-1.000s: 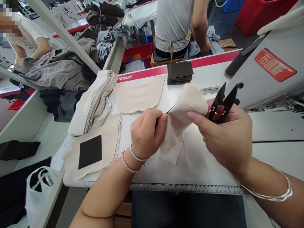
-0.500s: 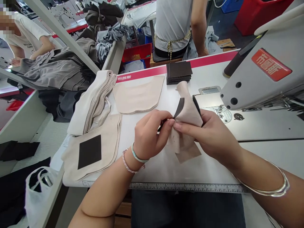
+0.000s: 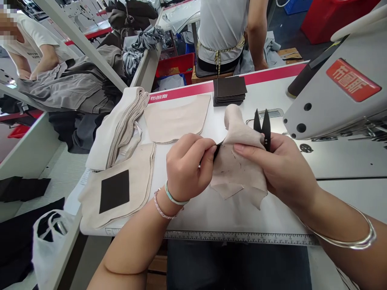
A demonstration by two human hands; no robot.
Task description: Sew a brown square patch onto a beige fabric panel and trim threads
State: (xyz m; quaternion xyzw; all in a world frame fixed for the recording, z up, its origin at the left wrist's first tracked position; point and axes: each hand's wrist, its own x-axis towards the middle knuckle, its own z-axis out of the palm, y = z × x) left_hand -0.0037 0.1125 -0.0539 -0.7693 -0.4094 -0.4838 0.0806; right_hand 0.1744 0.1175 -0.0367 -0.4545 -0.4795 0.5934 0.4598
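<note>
Head view: one table (image 3: pixel 193 219), ruled along its near edge. I count one cream cloth (image 3: pixel 249 167), held up over the table between the worker's hands. Left hand (image 3: pixel 189 165): finger and thumb pinched on a dark strip (image 3: pixel 216 153) at the cloth's edge. Right hand (image 3: pixel 281 165): grasping the cloth, snips (image 3: pixel 266 125) in the same grip, blades up and apart. Near left corner: panels (image 3: pixel 139 177), black patch (image 3: pixel 115 191) on top. Far left corner: folded pile (image 3: pixel 116 129). Far edge: black squares (image 3: pixel 229 89), stacked. Right side: sewing machine (image 3: pixel 329 104).

A red bin (image 3: pixel 335 22) stands on dark floor (image 3: pixel 290 32).
</note>
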